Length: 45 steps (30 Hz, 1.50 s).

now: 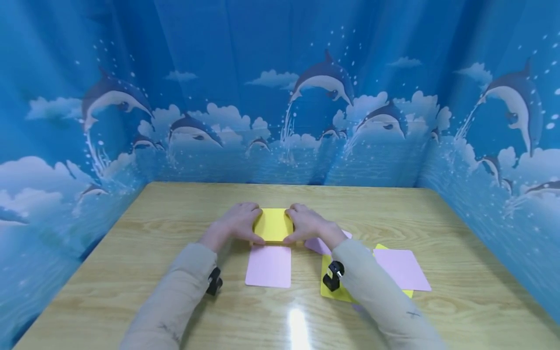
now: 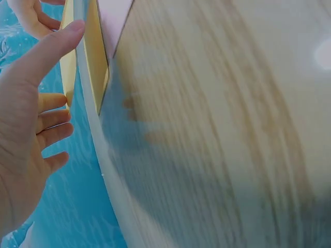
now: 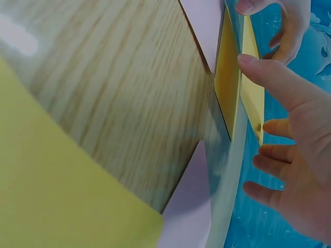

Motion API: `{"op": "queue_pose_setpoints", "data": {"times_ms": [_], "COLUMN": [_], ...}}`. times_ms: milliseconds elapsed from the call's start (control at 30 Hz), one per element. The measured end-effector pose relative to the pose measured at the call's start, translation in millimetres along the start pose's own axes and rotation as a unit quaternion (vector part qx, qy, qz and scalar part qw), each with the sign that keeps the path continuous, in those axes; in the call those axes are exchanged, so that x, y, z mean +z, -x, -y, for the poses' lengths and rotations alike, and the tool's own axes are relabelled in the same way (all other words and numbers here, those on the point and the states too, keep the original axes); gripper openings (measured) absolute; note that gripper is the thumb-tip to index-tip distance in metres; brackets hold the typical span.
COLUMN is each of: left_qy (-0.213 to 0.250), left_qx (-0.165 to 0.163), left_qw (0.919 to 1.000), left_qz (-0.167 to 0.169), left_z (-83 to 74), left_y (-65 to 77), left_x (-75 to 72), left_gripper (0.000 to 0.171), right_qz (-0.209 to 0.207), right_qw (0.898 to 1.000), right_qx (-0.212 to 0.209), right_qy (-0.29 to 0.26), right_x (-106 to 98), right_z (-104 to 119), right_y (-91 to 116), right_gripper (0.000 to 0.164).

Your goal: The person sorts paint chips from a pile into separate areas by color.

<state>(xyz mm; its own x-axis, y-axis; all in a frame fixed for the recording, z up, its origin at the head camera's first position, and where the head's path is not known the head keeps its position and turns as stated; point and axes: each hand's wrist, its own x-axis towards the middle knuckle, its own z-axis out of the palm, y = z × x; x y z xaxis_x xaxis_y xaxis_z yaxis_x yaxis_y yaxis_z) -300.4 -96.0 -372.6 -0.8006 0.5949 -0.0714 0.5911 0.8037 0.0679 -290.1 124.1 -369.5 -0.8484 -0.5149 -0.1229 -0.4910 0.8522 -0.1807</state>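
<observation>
Both hands hold one flat yellow card (image 1: pixel 273 225) between them, toward the far half of the table. The left hand (image 1: pixel 242 222) grips its left side, thumb at the near corner and fingers along the edge. On the opposite side the right hand (image 1: pixel 306 226) grips it the same way. In the wrist views a gap shows between this raised card and a second yellow card (image 2: pixel 96 62) lying beneath it on the table. A lilac card (image 1: pixel 269 267) lies just in front of that lower one, toward the person.
More cards lie at the right, partly under the right forearm: a yellow card (image 1: pixel 329 287), a lilac card (image 1: pixel 402 270) overlapping yellow, and another lilac card (image 1: pixel 318 245) near the right wrist. A blue dolphin curtain (image 1: pixel 262 160) borders the wooden table (image 1: pixel 175 214).
</observation>
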Motion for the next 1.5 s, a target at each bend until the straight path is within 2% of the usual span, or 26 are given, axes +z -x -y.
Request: {"op": "queue_pose_setpoints", "data": {"times_ms": [167,500,767,1033,1167,1367,1500], "left_qy": [-0.002,-0.005,0.014,0.011,0.004,-0.022,-0.037], "left_qx": [0.002,-0.001,-0.011,-0.016,-0.015,-0.004,-0.008], "left_qw": [1.0000,0.9997,0.9986,0.9981,0.9989,0.9997,0.9993], "left_qz": [0.004,0.023,0.049,0.058,0.045,0.002,-0.006], "left_z": [2.6,5.9,7.8,9.8,9.5,8.1,5.0], "left_y": [0.6,-0.9,-2.8,-2.3,-1.4,-2.6,-3.2], "left_x": [2.4,4.8,8.3,9.1,9.3,7.7,5.0], "left_gripper": [0.089,0.087,0.086,0.090,0.091,0.084,0.082], "right_qz": [0.015,0.026,0.041,0.048,0.047,0.041,0.023], "right_qw": [1.000,0.999,0.999,0.998,0.998,0.999,0.999], "right_qx": [0.013,0.017,0.014,0.015,0.021,0.030,0.019], "right_qy": [0.003,0.009,0.023,0.025,0.020,0.016,0.025], "right_x": [3.5,10.1,12.8,13.6,14.3,9.6,4.9], "right_z": [2.4,3.2,-1.1,-1.7,-3.0,-6.7,-10.8], "right_y": [-5.0,-10.2,-14.7,-14.8,-12.7,-6.5,1.2], "right_gripper": [0.090,0.087,0.085,0.086,0.089,0.085,0.080]}}
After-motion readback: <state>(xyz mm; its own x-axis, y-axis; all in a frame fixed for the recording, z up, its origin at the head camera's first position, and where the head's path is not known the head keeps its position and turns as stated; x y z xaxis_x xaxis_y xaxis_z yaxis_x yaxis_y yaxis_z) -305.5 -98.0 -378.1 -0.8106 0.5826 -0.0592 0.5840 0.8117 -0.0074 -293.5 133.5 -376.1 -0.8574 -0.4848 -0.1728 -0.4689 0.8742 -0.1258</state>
